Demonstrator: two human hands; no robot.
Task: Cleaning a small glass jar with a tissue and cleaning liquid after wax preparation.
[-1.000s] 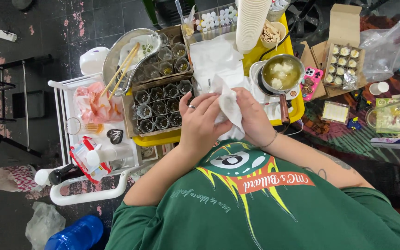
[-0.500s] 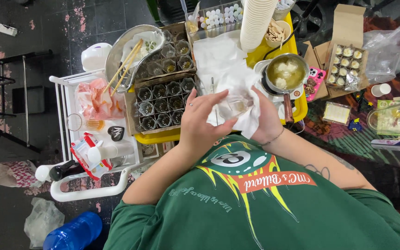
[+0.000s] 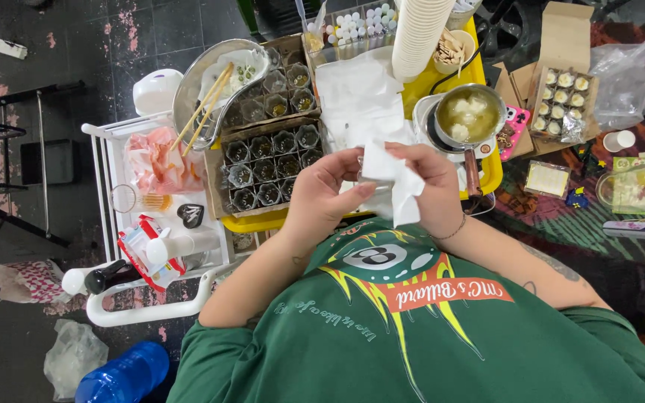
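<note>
Both of my hands are raised in front of my green shirt, working a crumpled white paper tissue (image 3: 393, 183). My left hand (image 3: 322, 190) pinches the tissue's left edge with thumb and fingers. My right hand (image 3: 431, 186) wraps the tissue from the right; whether a small glass sits inside it cannot be seen. Just beyond my hands lies a cardboard tray (image 3: 270, 160) of several small glass jars, on a yellow tray (image 3: 487, 168). More white tissue sheets (image 3: 360, 97) lie past my fingers.
A small metal pot (image 3: 470, 116) of melted wax stands at the right, a stack of white cups (image 3: 419, 33) behind it. A metal bowl with chopsticks (image 3: 214, 86) sits at the left above a white rack (image 3: 151, 224). A box of small filled cups (image 3: 561, 97) lies far right.
My hands have come a little nearer to my chest and turned the tissue, which is now bunched between both sets of fingers rather than spread over them.
</note>
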